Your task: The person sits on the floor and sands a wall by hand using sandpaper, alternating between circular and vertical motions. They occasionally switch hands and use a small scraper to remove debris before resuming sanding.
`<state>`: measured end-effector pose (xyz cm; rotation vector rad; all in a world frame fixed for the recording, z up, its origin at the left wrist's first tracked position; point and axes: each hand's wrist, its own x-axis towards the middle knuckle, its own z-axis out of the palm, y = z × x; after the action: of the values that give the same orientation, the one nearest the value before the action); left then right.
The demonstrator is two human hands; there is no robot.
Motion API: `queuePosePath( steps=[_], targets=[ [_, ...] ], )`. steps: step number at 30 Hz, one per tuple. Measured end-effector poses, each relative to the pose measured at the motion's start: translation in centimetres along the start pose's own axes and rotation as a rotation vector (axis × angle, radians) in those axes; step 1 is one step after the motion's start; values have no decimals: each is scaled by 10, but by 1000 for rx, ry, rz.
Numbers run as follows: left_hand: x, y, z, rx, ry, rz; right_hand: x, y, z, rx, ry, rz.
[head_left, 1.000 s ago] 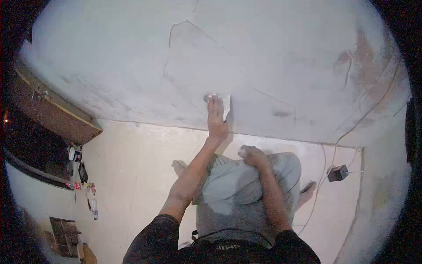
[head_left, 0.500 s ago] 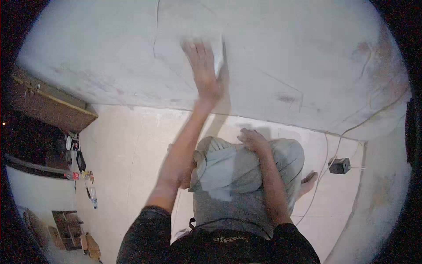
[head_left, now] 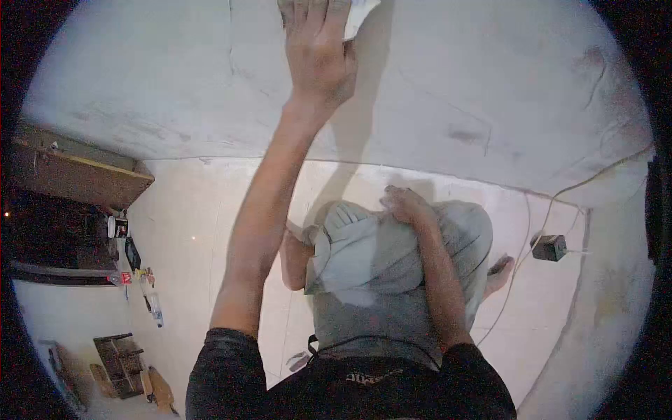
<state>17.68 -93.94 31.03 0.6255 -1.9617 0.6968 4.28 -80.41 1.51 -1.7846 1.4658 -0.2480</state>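
The sheet (head_left: pixel 359 19) under my left hand (head_left: pixel 318 59) looks thin and papery. The wall (head_left: pixel 434 63) is matt, smooth in places, rough and scuffed in others. My trousers (head_left: pixel 378 280) are soft, dull, creased cloth, my shirt (head_left: pixel 413 388) matt fabric. The floor (head_left: pixel 203 238) looks smooth, slightly glossy; the bottle (head_left: pixel 155 311) is clear plastic.

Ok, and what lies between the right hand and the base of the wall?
In the head view, only pale floor, partly in shadow, shows between the right hand and the wall; no object lies there.
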Motion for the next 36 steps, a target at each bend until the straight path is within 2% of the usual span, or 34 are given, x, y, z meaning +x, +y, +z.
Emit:
queuePosePath(
  steps=[1, 2, 3, 6, 7, 8, 10, 14, 16, 18, 20, 21, 23, 26, 27, 29, 31, 32, 33, 35, 36],
  targets=[
    [-16, 7, 5, -22, 19, -41, 0, 3, -3, -13, -6, -35],
    [-43, 19, 16, -45, 46, -74, 12, 35, 25, 9, 92, -169],
    [-80, 36, 26, -112, -2, -158, 11, 42, 31, 6, 108, -172],
    [-201, 69, 53, -196, -224, -217, 0, 44, 29, 92, 137, -226],
    [-219, 78, 54, -265, -266, -255, -4, 35, 28, 74, 133, -155],
    [-214, 81, 53, -267, -252, -248, -4, 28, 25, 56, 125, -84],
    [-207, 77, 47, -280, -310, -312, 1, 22, 18, 48, 112, -75],
    [-100, 47, 40, -172, -23, -124, -5, 7, 6, 10, 64, -10],
    [-48, 37, 31, -179, -11, -134, -8, -2, 2, 8, 50, -4],
    [-34, 33, 28, -127, -2, -109, -9, 0, 8, 0, 52, 11],
    [-44, 44, 32, -103, 100, -73, -8, 4, 5, -13, 93, -55],
    [-72, 44, 36, -139, 17, -75, -7, 2, 1, -14, 106, -53],
    [-148, 52, 48, -180, -168, -131, -9, -4, -9, -29, 2, 8],
    [-237, 74, 46, -259, -461, -288, -7, 13, 12, 16, 83, -68],
    [-233, 76, 47, -262, -447, -279, -6, 8, 6, 8, 97, -68],
    [-222, 78, 46, -198, -429, -253, -5, -6, -3, -6, -78, 40],
    [-183, 77, 51, -229, -248, -163, -13, -8, -4, 1, -13, 9],
    [-153, 77, 50, -197, -234, -147, -15, -11, 0, 27, 54, -22],
    [-123, 80, 47, -167, -229, -138, -14, -10, 4, 28, 23, -23],
    [-78, 87, 45, -188, -172, -141, -5, 1, 3, 4, 7, -76],
    [-73, 86, 45, -178, -183, -163, 32, 47, 42, -209, -63, -165]
  ],
)
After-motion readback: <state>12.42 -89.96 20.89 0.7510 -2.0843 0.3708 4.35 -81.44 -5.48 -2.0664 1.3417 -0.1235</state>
